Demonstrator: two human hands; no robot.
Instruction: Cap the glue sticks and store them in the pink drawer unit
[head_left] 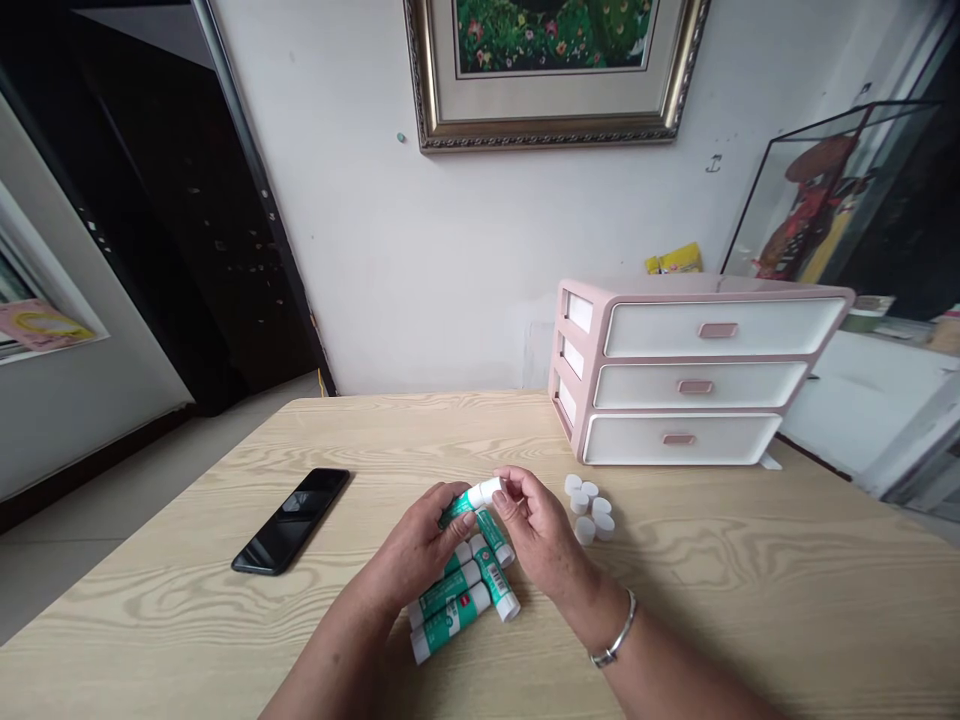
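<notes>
Glue stick (474,497), barrel half hidden inside closed left hand (418,545), white end pinched by right hand (538,528)

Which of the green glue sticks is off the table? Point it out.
The glue stick gripped by the left hand, its white end pinched by the right hand. The other sticks lie flat on the table beneath the hands.

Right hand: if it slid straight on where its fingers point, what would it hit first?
The green-and-white glue stick whose white end the right hand already pinches; just behind, likely the left hand.
</notes>
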